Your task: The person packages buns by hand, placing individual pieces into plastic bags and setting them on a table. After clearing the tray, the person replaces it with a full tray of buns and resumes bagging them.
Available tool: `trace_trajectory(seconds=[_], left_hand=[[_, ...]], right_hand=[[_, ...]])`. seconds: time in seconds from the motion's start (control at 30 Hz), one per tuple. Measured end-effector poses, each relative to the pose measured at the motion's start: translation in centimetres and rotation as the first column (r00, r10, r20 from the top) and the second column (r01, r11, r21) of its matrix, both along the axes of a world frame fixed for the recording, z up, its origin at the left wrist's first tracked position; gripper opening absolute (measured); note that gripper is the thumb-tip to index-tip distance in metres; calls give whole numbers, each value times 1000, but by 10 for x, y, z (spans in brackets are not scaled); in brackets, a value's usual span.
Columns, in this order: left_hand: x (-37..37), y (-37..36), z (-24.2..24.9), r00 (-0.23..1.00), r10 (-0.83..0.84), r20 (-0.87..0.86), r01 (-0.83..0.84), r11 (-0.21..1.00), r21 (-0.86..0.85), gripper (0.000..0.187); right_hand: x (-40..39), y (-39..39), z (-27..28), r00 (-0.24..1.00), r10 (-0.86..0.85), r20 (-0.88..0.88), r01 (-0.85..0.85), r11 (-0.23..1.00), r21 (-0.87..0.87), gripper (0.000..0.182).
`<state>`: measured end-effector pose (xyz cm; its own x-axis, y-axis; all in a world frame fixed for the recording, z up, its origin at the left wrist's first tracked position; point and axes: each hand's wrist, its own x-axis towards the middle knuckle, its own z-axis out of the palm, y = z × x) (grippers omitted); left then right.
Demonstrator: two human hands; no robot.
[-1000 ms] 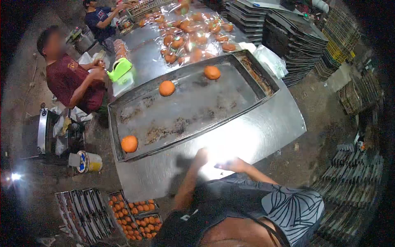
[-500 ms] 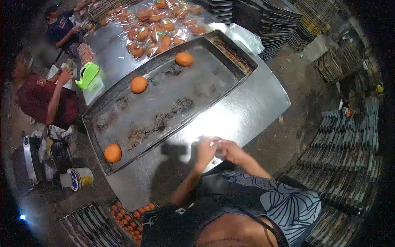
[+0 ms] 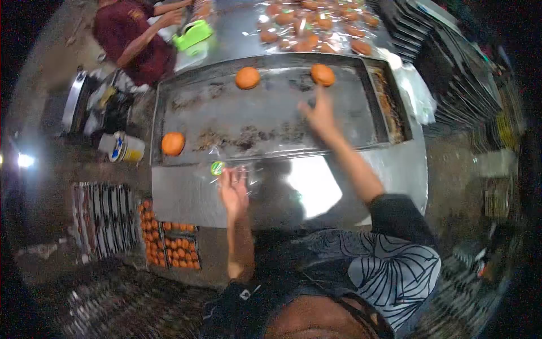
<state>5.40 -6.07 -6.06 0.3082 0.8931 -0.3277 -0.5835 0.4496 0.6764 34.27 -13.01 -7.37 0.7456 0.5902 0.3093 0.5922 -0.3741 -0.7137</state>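
In my left hand (image 3: 231, 195) is a clear plastic bag with a round green label (image 3: 218, 168), held over the front edge of the metal table. My right hand (image 3: 322, 116) reaches over the large metal tray (image 3: 271, 135), fingers apart and slightly blurred, holding nothing. Just beyond its fingertips lies a round orange-brown bun (image 3: 322, 74). A second bun (image 3: 247, 78) sits left of that one near the tray's back edge. The third bun (image 3: 173, 144) lies at the tray's front left corner.
Many bagged buns (image 3: 307, 34) are heaped behind the tray. A plastic bag (image 3: 416, 93) lies at the right table edge, near stacked dark trays (image 3: 457, 62). At the far left stands a person in a maroon shirt (image 3: 127, 34) by a green holder (image 3: 193, 35). Trays of buns (image 3: 180, 251) sit below left.
My hands, together before, have parted: the left moved left with the bag, the right reached forward over the tray towards a bun. The view has turned.
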Motion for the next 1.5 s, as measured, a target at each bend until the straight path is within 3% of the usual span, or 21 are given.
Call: trace_trajectory(seconds=[0.07,0.13,0.3,0.37,0.43,0.47,0.57,0.73,0.87,0.97,1.0,1.03,1.1,1.13,1.17,1.23,1.27,1.3,1.33,1.43,1.5], left_hand=[[-31,-1,8,996,84,14,-83,995,-59,14],[-50,-6,25,970,241,0,-238,957,-164,12],[-116,-1,28,885,464,32,-461,884,-79,15],[-132,12,14,800,569,191,-546,822,-162,20],[-121,18,9,738,611,286,-539,789,-294,24],[-105,15,11,805,530,264,-476,845,-244,29],[-61,-25,26,948,268,169,-268,963,-22,40],[-80,-58,52,919,-341,196,288,923,254,54],[-82,-79,20,988,-152,17,151,988,23,56],[-104,-70,9,772,-540,335,627,734,-262,55],[-105,-78,3,772,-536,340,625,735,-261,55],[-103,-92,-5,731,-678,72,669,734,120,45],[-91,-116,-31,679,-527,-511,689,219,691,30],[-82,-128,-58,663,-286,-692,744,147,652,29],[-75,-148,-25,554,-715,-427,830,517,209,25],[-43,-164,-81,354,-402,-844,930,244,273,37],[-29,-168,-79,441,-6,-898,898,-9,441,47],[-21,-173,-105,553,-164,-817,827,231,513,39],[-15,-164,-165,500,84,-862,860,62,506,31],[1,-144,-114,381,2,-924,919,-104,379,18],[7,-125,-105,523,-14,-852,842,-147,520,12]], right_hand=[[63,29,-10,901,-227,369,401,758,-514,87],[121,28,-47,928,-97,359,286,803,-523,80],[94,24,-42,996,-83,-13,81,992,-101,47],[-22,-1,25,941,279,-191,-235,946,223,36],[-134,-19,76,889,395,232,-454,826,334,25],[-161,-11,33,666,703,-248,-445,642,624,19],[-231,-24,55,720,460,520,-620,763,182,27],[-275,-68,56,796,567,213,-580,815,-1,40],[-310,-62,59,935,292,199,-343,886,311,49],[-323,-97,42,975,148,168,-198,920,338,57],[-319,-102,37,988,26,-150,25,945,327,49],[-303,-112,53,994,-7,-111,27,983,182,39],[-244,-122,41,975,90,-201,-105,992,-67,20],[-210,-116,55,984,48,-172,-68,991,-114,19],[-186,-104,67,999,42,-14,-40,992,121,19],[-151,-74,110,969,38,-243,-14,995,98,24],[-126,-53,111,991,26,129,-49,983,179,31],[-108,-42,111,881,-23,472,-106,964,245,42],[-114,-50,110,932,59,357,-95,992,84,59],[-136,-112,58,932,329,-153,-305,939,158,57],[-155,-167,7,648,239,-723,-420,904,-78,32]])
